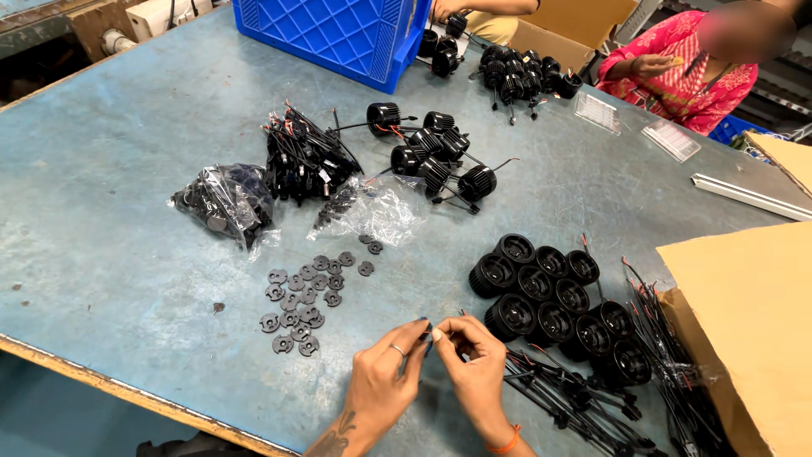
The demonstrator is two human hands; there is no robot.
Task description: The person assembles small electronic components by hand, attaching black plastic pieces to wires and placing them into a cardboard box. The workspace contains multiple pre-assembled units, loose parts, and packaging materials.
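Both hands are working at the near edge of the blue-grey table (110, 254), at about 6 o'clock in the head view. The left hand (385, 385) and the right hand (474, 364) are meeting fingertip to fingertip, pinched almost fully closed around something very small; it looks like the end of a thin wire, but it is too small to tell for certain. Both pinches are tight, with no visible gap between the pads.

The thin piece is lying between the two grips, and its long axis appears to be running from about 9 o'clock to 3 o'clock, straight across from one hand to the other. Neither hand is nearer: the contact point is sitting midway between them.

Nearest parts:
- The scatter of flat black discs (300, 300) is lying at about 10 o'clock from the left hand, near but apart.
- The cluster of round black housings (550, 300) is standing at about 1 o'clock from the right hand, just beside it.
- The bundle of black wires (575, 398) is lying at 3 o'clock from the right hand, touching or nearly touching the wrist.

Farther up, at 12 o'clock, two clear bags of parts (372, 207), wired housings (440, 161) and a blue crate (330, 34) are sitting well apart from the hands. A second person's hand (647, 66) is working at about 1 o'clock, at the far edge.
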